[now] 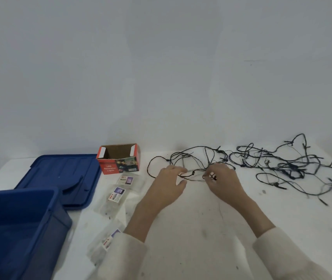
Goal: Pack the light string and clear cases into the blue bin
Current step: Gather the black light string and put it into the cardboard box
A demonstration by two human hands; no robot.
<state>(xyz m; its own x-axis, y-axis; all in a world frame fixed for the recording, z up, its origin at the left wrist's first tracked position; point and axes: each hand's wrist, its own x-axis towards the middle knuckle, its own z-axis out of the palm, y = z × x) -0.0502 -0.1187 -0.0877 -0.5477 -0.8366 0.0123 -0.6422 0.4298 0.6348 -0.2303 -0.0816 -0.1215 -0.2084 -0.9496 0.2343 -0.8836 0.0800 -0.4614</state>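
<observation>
Left hand (pixel 168 179) and right hand (pixel 222 178) each pinch a near loop of the light string (pixel 291 166), which sprawls tangled across the desk (pixel 183 231) well apart from the blue bin (pixel 48 229); pulling hard would likely knot it tighter

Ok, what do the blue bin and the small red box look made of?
The blue bin is likely moulded plastic: uniform colour, slight sheen, stepped rim. The red box looks like cardboard: plain brown inside, printed outside.
</observation>
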